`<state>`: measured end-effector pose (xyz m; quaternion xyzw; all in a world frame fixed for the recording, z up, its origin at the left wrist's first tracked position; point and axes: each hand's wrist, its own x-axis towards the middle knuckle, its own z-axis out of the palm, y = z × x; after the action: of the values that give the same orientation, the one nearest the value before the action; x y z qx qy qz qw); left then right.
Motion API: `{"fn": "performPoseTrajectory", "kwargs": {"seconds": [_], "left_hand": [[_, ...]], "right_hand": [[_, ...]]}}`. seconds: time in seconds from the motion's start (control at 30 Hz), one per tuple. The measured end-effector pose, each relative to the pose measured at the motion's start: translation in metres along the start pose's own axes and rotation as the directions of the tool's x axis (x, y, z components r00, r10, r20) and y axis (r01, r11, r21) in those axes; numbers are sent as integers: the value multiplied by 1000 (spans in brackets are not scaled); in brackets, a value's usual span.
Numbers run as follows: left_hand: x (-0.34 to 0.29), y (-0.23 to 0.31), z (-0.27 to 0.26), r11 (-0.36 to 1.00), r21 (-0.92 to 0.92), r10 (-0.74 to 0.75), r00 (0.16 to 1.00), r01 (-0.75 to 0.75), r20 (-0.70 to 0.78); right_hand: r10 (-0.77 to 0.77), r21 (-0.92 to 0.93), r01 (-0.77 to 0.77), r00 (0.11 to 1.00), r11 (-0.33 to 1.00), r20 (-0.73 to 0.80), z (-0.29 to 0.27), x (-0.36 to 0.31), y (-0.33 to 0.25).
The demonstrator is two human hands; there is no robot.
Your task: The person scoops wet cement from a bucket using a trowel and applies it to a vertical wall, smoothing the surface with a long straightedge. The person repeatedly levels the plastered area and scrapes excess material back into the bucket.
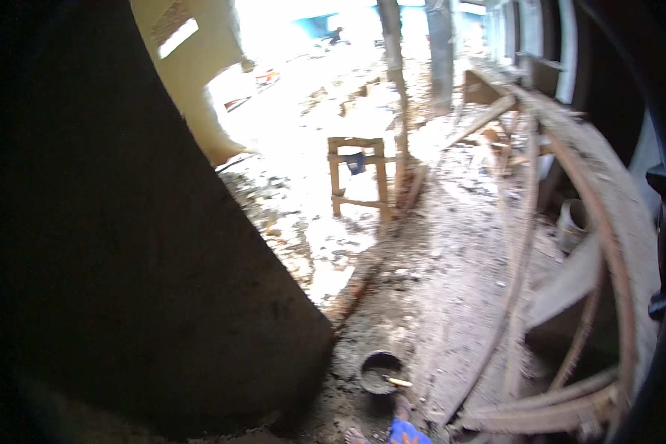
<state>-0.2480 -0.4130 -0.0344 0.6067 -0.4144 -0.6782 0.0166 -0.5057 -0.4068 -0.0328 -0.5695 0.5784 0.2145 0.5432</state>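
Neither of my hands can be made out. A dark round pan (381, 371) sits on the ground near the lower edge, with grey material inside. A tool with a pale yellow handle (399, 382) rests in it, the handle jutting over the rim; its other end is too blurred to name. Just below the pan is blue cloth with orange marks (408, 432), with bare skin beside it. What looks like a bare foot (355, 436) shows at the lower edge.
A dark wall (155, 244) fills the left. Along the right runs a long wooden table or bench (607, 200), with a bucket-like container (572, 225) beneath. A small wooden stand (359, 174) holding a blue cloth is ahead, near upright posts (440, 55). Rubble covers the bright ground.
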Motion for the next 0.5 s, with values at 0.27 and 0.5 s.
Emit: {"fn": "performPoseTrajectory", "kwargs": {"seconds": [0.27,0.5], "left_hand": [[-86,78,-4,997,-53,70,964,-58,256],[-127,40,-57,985,-148,-2,873,86,488]], "right_hand": [[33,91,-42,995,995,95,39,-113,-13],[49,598,19,994,801,-97,87,-146,23]]}}
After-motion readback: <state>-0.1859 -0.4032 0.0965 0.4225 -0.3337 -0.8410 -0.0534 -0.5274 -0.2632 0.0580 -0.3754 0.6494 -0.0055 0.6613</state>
